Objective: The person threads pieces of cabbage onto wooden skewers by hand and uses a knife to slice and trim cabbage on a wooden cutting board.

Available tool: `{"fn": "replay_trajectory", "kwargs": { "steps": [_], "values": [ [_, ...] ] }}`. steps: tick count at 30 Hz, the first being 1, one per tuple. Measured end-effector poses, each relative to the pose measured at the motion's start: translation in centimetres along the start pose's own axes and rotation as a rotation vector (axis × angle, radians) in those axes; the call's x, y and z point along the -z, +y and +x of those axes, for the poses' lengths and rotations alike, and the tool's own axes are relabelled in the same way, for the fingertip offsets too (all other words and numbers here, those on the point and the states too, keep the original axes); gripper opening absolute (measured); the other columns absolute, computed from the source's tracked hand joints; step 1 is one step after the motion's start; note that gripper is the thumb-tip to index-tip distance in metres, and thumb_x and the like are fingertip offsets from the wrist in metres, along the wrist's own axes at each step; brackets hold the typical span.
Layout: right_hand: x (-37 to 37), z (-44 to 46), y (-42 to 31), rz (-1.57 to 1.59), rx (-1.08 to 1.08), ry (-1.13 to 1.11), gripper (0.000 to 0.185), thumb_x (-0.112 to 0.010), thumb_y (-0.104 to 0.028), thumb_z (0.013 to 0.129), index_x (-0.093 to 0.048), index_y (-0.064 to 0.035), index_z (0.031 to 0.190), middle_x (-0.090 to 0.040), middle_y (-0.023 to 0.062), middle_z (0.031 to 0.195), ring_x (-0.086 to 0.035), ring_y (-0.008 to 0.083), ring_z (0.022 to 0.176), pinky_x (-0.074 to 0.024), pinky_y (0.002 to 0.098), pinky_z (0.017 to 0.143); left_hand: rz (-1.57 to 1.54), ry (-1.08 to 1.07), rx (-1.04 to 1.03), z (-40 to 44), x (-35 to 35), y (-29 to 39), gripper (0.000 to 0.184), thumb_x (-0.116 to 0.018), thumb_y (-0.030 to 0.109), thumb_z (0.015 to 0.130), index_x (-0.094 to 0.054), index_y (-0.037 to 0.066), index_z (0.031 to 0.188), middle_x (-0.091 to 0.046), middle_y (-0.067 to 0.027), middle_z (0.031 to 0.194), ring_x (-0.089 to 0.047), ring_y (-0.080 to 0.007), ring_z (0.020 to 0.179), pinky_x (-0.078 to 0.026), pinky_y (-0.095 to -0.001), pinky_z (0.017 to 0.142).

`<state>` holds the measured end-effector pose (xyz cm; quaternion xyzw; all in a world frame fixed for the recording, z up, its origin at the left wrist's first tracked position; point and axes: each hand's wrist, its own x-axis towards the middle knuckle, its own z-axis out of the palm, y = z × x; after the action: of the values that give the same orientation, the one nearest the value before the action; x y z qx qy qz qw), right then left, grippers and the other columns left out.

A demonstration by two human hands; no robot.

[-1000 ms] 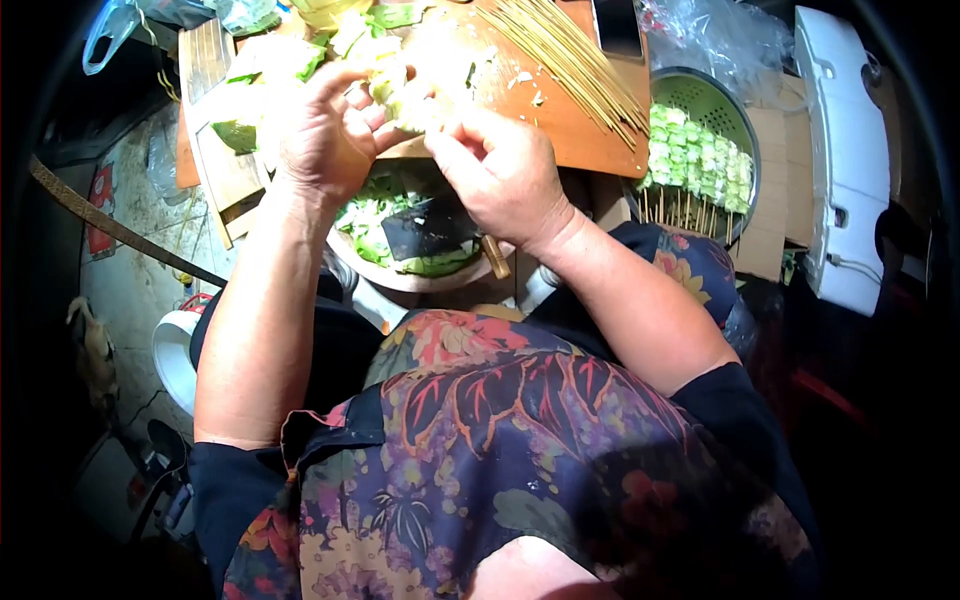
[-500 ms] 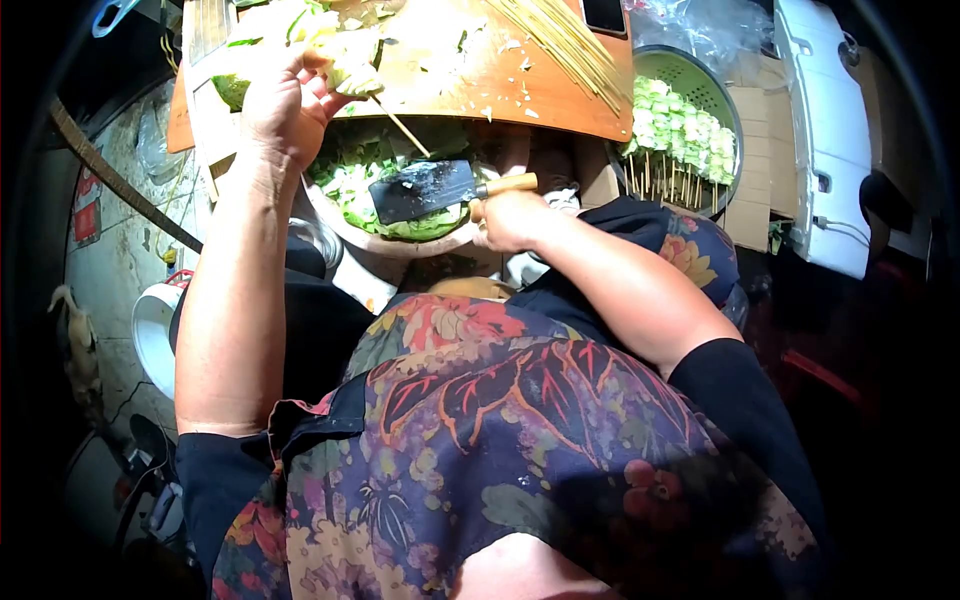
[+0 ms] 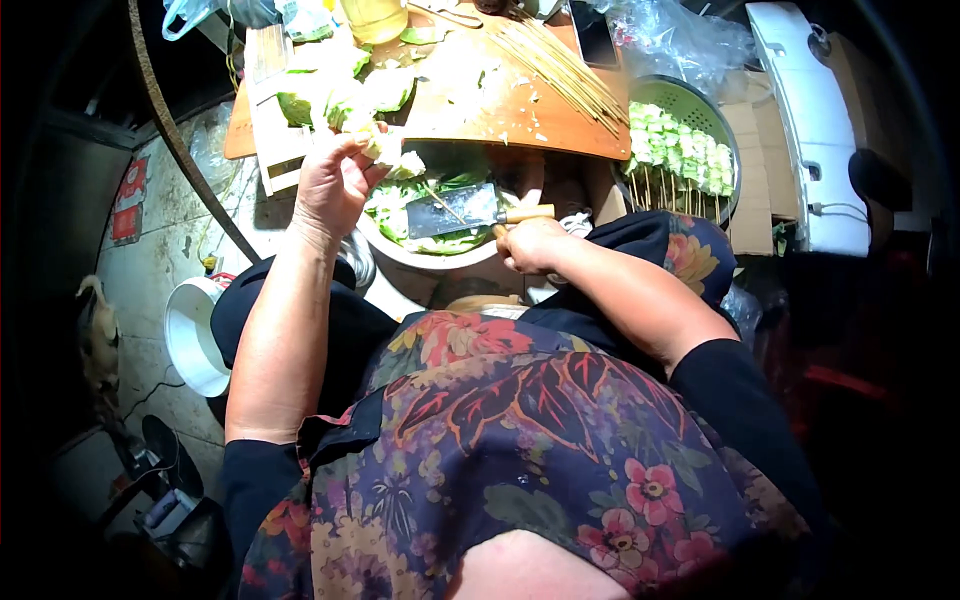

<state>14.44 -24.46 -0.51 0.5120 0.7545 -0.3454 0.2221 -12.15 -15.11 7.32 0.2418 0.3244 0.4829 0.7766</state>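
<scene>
My left hand (image 3: 338, 178) is closed on a piece of cabbage (image 3: 383, 148) at the near edge of the board. From the cabbage by its fingers, a thin wooden skewer (image 3: 445, 203) slants down across the cleaver blade. My right hand (image 3: 532, 244) is closed at the wooden handle of the cleaver (image 3: 440, 213); the exact grip is partly hidden. Beneath the broad blade sits a white bowl (image 3: 400, 246) of cut cabbage leaves (image 3: 390, 212). More cabbage (image 3: 385, 90) is heaped on the board, just beyond my left hand.
Loose skewers (image 3: 560, 75) and cabbage scraps lie on the orange board (image 3: 470, 125), with a phone (image 3: 594, 35) behind. At right, a green colander (image 3: 690, 95) holds several cabbage skewers (image 3: 680, 150). A white bucket (image 3: 195, 335) stands at left on the floor.
The view has shifted, showing more of the board's far side. The cleaver blade has turned from dark to shiny. My left hand still holds cabbage, with the skewer now crossing the blade.
</scene>
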Motion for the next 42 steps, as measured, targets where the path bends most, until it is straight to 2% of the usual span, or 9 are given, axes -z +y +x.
{"fn": "replay_trajectory", "kwargs": {
  "steps": [4, 8, 12, 18, 21, 26, 28, 38, 42],
  "values": [
    [2.9, -3.2, -1.7, -0.124, 0.004, -0.051, 0.025, -0.060, -0.025, 0.077, -0.070, -0.0178, 0.098, -0.068, 0.0096, 0.099, -0.063, 0.0273, 0.098, -0.0488, 0.0391, 0.083, 0.068, 0.105, -0.003, -0.2, 1.4, -0.2, 0.049, -0.057, 0.006, 0.081, -0.043, -0.001, 0.127, -0.060, -0.0143, 0.116, -0.062, -0.0310, 0.105, -0.054, -0.0385, 0.087],
    [1.7, -4.2, 0.8, 0.136, 0.226, 0.261, 0.023, -0.059, -0.024, 0.078, -0.070, -0.0134, 0.095, -0.068, 0.0088, 0.084, -0.066, 0.0254, 0.082, -0.0507, 0.0367, 0.074, 0.172, 0.075, -0.079, -1.3, 0.3, 0.1, 0.049, -0.056, 0.004, 0.080, -0.043, -0.002, 0.127, -0.060, -0.0153, 0.115, -0.064, -0.0320, 0.100, -0.057, -0.0382, 0.078],
    [5.8, -10.7, -0.9, 1.119, 0.032, 0.112, 0.021, -0.053, -0.013, 0.083, -0.063, -0.0030, 0.099, -0.061, 0.0064, 0.067, -0.057, 0.0118, 0.050, -0.0442, 0.0247, 0.044, 0.133, 0.052, -0.080, -2.2, 0.5, 0.2, 0.046, -0.055, 0.001, 0.081, -0.046, 0.002, 0.126, -0.063, -0.0135, 0.111, -0.065, -0.0282, 0.097, -0.057, -0.0413, 0.078],
    [4.9, -14.9, -1.6, 1.813, 0.296, 0.268, 0.044, -0.054, -0.010, 0.082, -0.048, 0.0011, 0.124, -0.063, 0.0089, 0.081, -0.063, 0.0123, 0.065, -0.0528, 0.0228, 0.058, 0.079, 0.095, -0.037, -6.0, -0.1, -1.0, 0.035, -0.053, 0.000, 0.082, -0.050, 0.010, 0.116, -0.063, -0.0076, 0.101, -0.064, -0.0236, 0.091, -0.053, -0.0456, 0.082],
    [3.6, -13.4, -2.1, 1.609, 0.348, 0.055, 0.041, -0.054, -0.007, 0.076, -0.052, 0.0020, 0.116, -0.063, 0.0116, 0.091, -0.064, 0.0157, 0.069, -0.0530, 0.0281, 0.062, -0.003, 0.111, -0.010, -8.1, -0.7, -2.7, 0.039, -0.052, 0.000, 0.078, -0.049, 0.011, 0.115, -0.060, -0.0100, 0.109, -0.060, -0.0255, 0.101, -0.048, -0.0505, 0.090],
    [0.7, -10.3, -4.4, 1.529, 0.374, 0.104, 0.020, -0.052, -0.004, 0.074, -0.053, -0.0030, 0.094, -0.059, 0.0057, 0.078, -0.060, 0.0136, 0.071, -0.0497, 0.0274, 0.064, -0.064, 0.054, 0.042, -9.7, -0.4, -5.3, 0.042, -0.057, 0.001, 0.076, -0.052, 0.008, 0.118, -0.058, -0.0150, 0.117, -0.057, -0.0335, 0.109, -0.045, -0.0530, 0.094],
    [1.0, -10.4, -5.4, 1.132, 0.342, 0.313, 0.018, -0.052, -0.005, 0.073, -0.054, -0.0038, 0.090, -0.056, 0.0039, 0.076, -0.056, 0.0104, 0.071, -0.0464, 0.0252, 0.063, -0.062, 0.091, 0.043, -9.9, -0.4, -5.6, 0.043, -0.055, -0.001, 0.075, -0.051, 0.007, 0.118, -0.058, -0.0130, 0.115, -0.059, -0.0304, 0.105, -0.047, -0.0502, 0.092],
    [0.3, -10.5, -8.6, 0.777, 0.364, 0.638, 0.038, -0.054, -0.022, 0.073, -0.059, -0.0068, 0.108, -0.065, 0.0193, 0.088, -0.063, 0.0337, 0.086, -0.0503, 0.0398, 0.080, 0.259, 0.152, -0.146, -10.0, 0.4, -8.0, 0.042, -0.052, -0.012, 0.068, -0.054, 0.001, 0.107, -0.062, -0.0078, 0.094, -0.063, -0.0212, 0.088, -0.053, -0.0328, 0.080],
    [-0.1, -9.7, -8.6, 0.695, 0.319, 0.622, 0.045, -0.056, -0.021, 0.074, -0.055, -0.0047, 0.116, -0.064, 0.0206, 0.088, -0.063, 0.0352, 0.086, -0.0510, 0.0393, 0.080, 0.303, 0.182, -0.197, -10.1, -0.3, -8.3, 0.036, -0.056, -0.011, 0.068, -0.053, 0.000, 0.102, -0.062, -0.0066, 0.090, -0.062, -0.0180, 0.079, -0.053, -0.0302, 0.076]
  ]
}}
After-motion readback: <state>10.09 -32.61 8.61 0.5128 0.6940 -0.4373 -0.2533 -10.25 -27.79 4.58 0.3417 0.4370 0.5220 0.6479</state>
